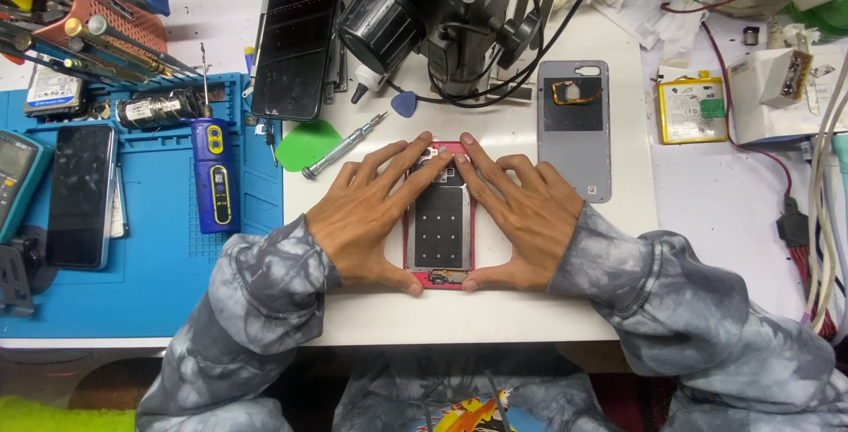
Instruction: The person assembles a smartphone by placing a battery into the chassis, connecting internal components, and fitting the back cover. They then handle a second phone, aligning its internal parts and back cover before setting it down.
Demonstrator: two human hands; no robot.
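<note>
An opened phone with a pink-red frame (440,220) lies face down on the white mat (495,317), its dark inner plate showing. My left hand (367,216) rests along its left side, fingers reaching to the top edge, thumb at the bottom corner. Mirroring it, my right hand (521,218) lies along the right side, fingertips at the top and thumb at the bottom. Both hands press on the phone's frame, fingers spread.
A grey back cover (574,132) lies right of the hands, a yellow battery (691,109) beyond it. A screwdriver (344,145), green pick (307,145), black screen (296,43) and microscope (442,17) sit behind. The blue mat (168,255) at left holds a phone (81,195) and tools.
</note>
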